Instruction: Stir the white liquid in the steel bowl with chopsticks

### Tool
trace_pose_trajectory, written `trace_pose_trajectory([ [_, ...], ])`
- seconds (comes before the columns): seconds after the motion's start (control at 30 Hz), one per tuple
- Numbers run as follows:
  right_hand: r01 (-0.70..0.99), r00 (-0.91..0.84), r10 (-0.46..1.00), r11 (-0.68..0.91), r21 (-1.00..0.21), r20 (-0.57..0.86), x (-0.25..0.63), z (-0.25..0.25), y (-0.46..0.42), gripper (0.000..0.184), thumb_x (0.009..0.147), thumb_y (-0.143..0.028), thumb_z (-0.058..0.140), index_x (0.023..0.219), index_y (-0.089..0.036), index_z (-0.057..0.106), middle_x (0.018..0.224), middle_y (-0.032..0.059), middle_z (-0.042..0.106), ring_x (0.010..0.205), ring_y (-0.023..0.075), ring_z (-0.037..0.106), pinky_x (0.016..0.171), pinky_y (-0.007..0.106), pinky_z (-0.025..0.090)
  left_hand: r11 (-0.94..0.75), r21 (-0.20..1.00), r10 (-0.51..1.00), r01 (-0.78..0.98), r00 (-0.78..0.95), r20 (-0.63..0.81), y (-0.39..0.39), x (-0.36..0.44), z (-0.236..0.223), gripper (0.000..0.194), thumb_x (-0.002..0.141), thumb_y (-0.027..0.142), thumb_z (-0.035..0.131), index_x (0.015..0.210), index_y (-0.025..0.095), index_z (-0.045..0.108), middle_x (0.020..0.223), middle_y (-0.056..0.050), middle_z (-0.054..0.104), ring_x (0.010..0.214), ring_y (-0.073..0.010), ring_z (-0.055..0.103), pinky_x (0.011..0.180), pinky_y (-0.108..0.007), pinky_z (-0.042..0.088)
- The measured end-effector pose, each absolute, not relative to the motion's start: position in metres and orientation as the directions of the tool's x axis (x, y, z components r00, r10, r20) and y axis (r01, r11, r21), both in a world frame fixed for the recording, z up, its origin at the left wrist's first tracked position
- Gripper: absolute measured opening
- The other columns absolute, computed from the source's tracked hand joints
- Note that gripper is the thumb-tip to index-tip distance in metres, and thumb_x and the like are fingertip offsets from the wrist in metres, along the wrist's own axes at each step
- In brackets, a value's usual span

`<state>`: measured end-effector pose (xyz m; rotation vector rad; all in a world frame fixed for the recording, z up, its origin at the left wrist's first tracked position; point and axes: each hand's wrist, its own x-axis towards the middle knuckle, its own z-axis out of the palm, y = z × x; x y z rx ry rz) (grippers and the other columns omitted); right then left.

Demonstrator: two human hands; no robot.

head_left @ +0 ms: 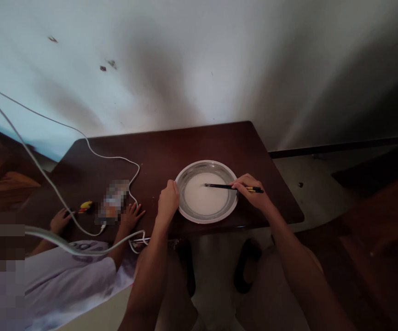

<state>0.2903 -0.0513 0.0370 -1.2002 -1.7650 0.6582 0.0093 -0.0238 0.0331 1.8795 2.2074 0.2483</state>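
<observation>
A round metal plate holding white liquid sits near the front edge of a dark wooden table. My left hand is closed on the plate's left rim. My right hand rests on the plate's right rim and pinches a pair of black chopsticks. The chopsticks lie almost flat, and their tips reach out over the white liquid near the plate's middle.
At the table's left another person in a white shirt has two hands beside a phone on a white cable. A small yellow toy lies nearby. A pale wall stands behind the table.
</observation>
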Motion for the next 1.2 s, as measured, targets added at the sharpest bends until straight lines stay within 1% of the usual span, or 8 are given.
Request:
trace_pose_trajectory([
  [0.13, 0.426, -0.068, 0.933, 0.348, -0.835, 0.354, 0.2945, 0.0373, -0.0513, 0.027, 0.087, -0.027, 0.046, 0.065, -0.022, 0.062, 0.070, 0.0012, 0.066, 0.072, 0.0168, 0.058, 0.071, 0.032, 0.043, 0.162, 0.277, 0.987, 0.947, -0.150, -0.064, -0.0238, 0.0093, 0.0328, 0.034, 0.093, 0.033, 0.020, 0.098, 0.018, 0.050, 0.085, -0.014, 0.066, 0.081, -0.0259, 0.063, 0.064, -0.030, 0.040],
  [0.3, 0.434, -0.196, 0.918, 0.396, -0.809, 0.344, 0.2898, 0.0357, -0.0517, 0.018, 0.085, -0.025, 0.050, 0.074, -0.024, 0.065, 0.080, 0.0010, 0.069, 0.081, 0.0181, 0.058, 0.074, 0.032, 0.043, 0.162, 0.270, 0.987, 0.949, -0.150, -0.065, -0.0246, 0.0105, 0.0354, 0.034, 0.093, 0.032, 0.020, 0.099, 0.018, 0.050, 0.086, -0.014, 0.066, 0.080, -0.0250, 0.063, 0.064, -0.029, 0.040],
  [0.47, 0.436, -0.073, 0.931, 0.352, -0.828, 0.358, 0.2938, 0.0369, -0.0511, 0.025, 0.086, -0.027, 0.047, 0.067, -0.023, 0.063, 0.072, 0.0008, 0.066, 0.074, 0.0171, 0.058, 0.072, 0.032, 0.043, 0.162, 0.270, 0.987, 0.949, -0.150, -0.066, -0.0244, 0.0105, 0.0355, 0.034, 0.093, 0.032, 0.020, 0.098, 0.017, 0.050, 0.085, -0.014, 0.066, 0.080, -0.0260, 0.064, 0.062, -0.029, 0.039],
  [0.57, 0.410, -0.132, 0.940, 0.341, -0.846, 0.315, 0.2916, 0.0368, -0.0519, 0.025, 0.086, -0.027, 0.048, 0.067, -0.023, 0.063, 0.072, 0.0006, 0.067, 0.074, 0.0170, 0.058, 0.072, 0.032, 0.044, 0.171, 0.266, 0.985, 0.949, -0.157, -0.073, -0.0241, 0.0099, 0.0350, 0.034, 0.093, 0.032, 0.020, 0.098, 0.017, 0.050, 0.085, -0.014, 0.066, 0.079, -0.0260, 0.064, 0.063, -0.029, 0.040],
  [0.67, 0.441, -0.180, 0.922, 0.388, -0.809, 0.344, 0.2885, 0.0360, -0.0517, 0.018, 0.084, -0.025, 0.051, 0.073, -0.024, 0.065, 0.079, 0.0011, 0.069, 0.082, 0.0183, 0.058, 0.075, 0.033, 0.043, 0.178, 0.267, 0.984, 0.947, -0.163, -0.077, -0.0242, 0.0096, 0.0349, 0.034, 0.093, 0.032, 0.020, 0.099, 0.017, 0.050, 0.085, -0.014, 0.066, 0.080, -0.0261, 0.064, 0.064, -0.030, 0.040],
  [0.83, 0.444, -0.057, 0.929, 0.353, -0.824, 0.367, 0.2934, 0.0374, -0.0510, 0.024, 0.086, -0.027, 0.048, 0.068, -0.023, 0.063, 0.073, 0.0013, 0.066, 0.075, 0.0175, 0.058, 0.072, 0.033, 0.044, 0.165, 0.275, 0.986, 0.947, -0.152, -0.067, -0.0246, 0.0105, 0.0348, 0.034, 0.093, 0.033, 0.020, 0.098, 0.018, 0.050, 0.086, -0.015, 0.066, 0.081, -0.0267, 0.064, 0.064, -0.030, 0.040],
  [1.03, 0.446, -0.192, 0.915, 0.404, -0.799, 0.355, 0.2899, 0.0357, -0.0510, 0.017, 0.085, -0.026, 0.051, 0.075, -0.024, 0.065, 0.080, 0.0011, 0.069, 0.081, 0.0183, 0.058, 0.075, 0.033, 0.044, 0.164, 0.274, 0.986, 0.948, -0.154, -0.059, -0.0247, 0.0104, 0.0346, 0.033, 0.093, 0.032, 0.020, 0.097, 0.018, 0.050, 0.086, -0.014, 0.066, 0.082, -0.0266, 0.064, 0.063, -0.029, 0.039],
  [1.2, 0.449, -0.044, 0.935, 0.334, -0.829, 0.352, 0.2947, 0.0368, -0.0500, 0.026, 0.087, -0.028, 0.047, 0.067, -0.023, 0.062, 0.072, 0.0012, 0.066, 0.073, 0.0172, 0.058, 0.072, 0.032, 0.043, 0.150, 0.276, 0.989, 0.949, -0.141, -0.052, -0.0245, 0.0086, 0.0333, 0.033, 0.093, 0.032, 0.020, 0.097, 0.018, 0.050, 0.084, -0.014, 0.066, 0.081, -0.0262, 0.064, 0.061, -0.029, 0.038],
])
